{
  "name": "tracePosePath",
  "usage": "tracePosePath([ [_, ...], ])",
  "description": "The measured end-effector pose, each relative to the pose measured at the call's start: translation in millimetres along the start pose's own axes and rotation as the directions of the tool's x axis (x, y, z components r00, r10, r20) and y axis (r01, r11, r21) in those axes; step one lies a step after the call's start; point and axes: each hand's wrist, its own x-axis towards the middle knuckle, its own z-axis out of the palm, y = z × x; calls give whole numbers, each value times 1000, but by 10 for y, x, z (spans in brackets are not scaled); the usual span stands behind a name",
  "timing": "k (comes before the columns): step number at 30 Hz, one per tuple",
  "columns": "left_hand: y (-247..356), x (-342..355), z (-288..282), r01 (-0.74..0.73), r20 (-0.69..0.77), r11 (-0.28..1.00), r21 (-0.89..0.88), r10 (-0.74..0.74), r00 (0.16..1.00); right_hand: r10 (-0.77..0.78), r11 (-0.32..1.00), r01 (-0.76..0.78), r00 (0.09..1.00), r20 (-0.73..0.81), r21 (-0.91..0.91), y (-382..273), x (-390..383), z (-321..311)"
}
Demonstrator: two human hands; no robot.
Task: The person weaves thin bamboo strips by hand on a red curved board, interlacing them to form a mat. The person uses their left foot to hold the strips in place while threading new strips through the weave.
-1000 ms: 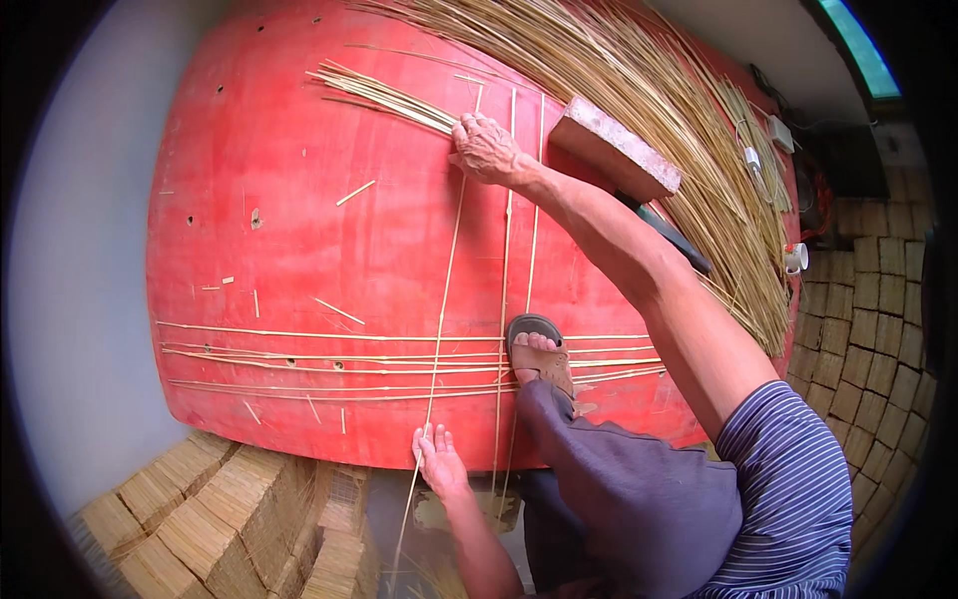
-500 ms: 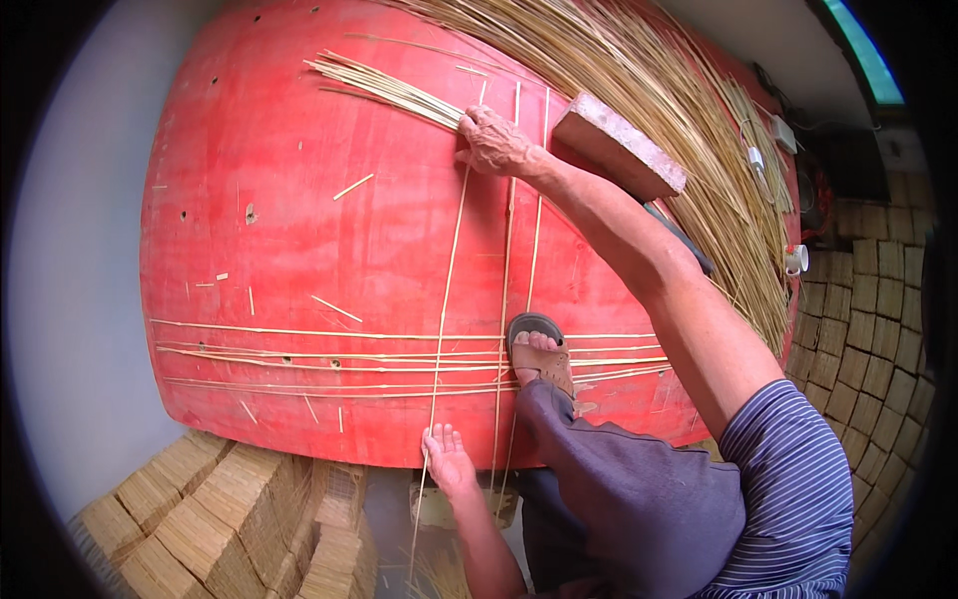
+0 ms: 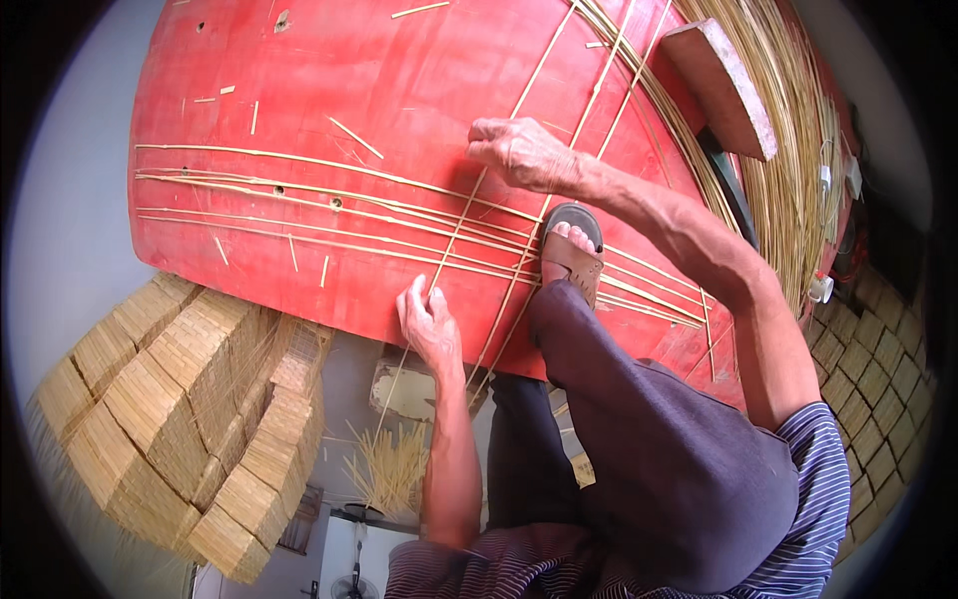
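My left hand [image 3: 431, 324] is near the front edge of the red board, with its curled fingertips closed around a long thin bamboo strip [image 3: 456, 232]. That strip runs away across the board and hangs past the edge below the hand. Over the same strip, farther in, is my right hand [image 3: 524, 155], its fingers curled together. What it holds, if anything, is hidden. Two more long strips [image 3: 599, 85] lie roughly parallel, to the right. Several crosswise strips [image 3: 339, 168] pass under them. My sandalled foot [image 3: 573, 250] presses on the crossing strips.
The red board [image 3: 329, 80] carries scattered short offcuts [image 3: 356, 137]. A brick [image 3: 720, 88] rests by a large sheaf of strips [image 3: 793, 70]. Stacked bundles [image 3: 190, 389] stand at left below the board; a white cup [image 3: 821, 289] sits at the right edge.
The view has shifted toward the front edge. My right hand has left the sheaf of strips and come nearer my foot. My left hand's fingers, formerly spread, have curled onto the strip.
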Motion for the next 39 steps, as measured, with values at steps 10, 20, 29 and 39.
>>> tracePosePath([
  [10, 40, -203, 168, -38, 58, 999, 2, 38, 998, 12, 994, -10, 1000, 13, -113, -7, -263, 162],
  [20, 189, -539, 393, -46, 103, 999, -26, 49, 994, 21, 991, -8, 995, 98, -131, 74, -592, 58],
  [29, 119, -554, 438, -135, 64, 991, -8, 136, 989, -9, 988, 28, 992, 127, -149, 105, -564, 58],
  [39, 232, 283, -84, 345, 133, 688, -639, -343, 930, 154, 988, -154, 988, 1, -17, -421, -320, 49],
])
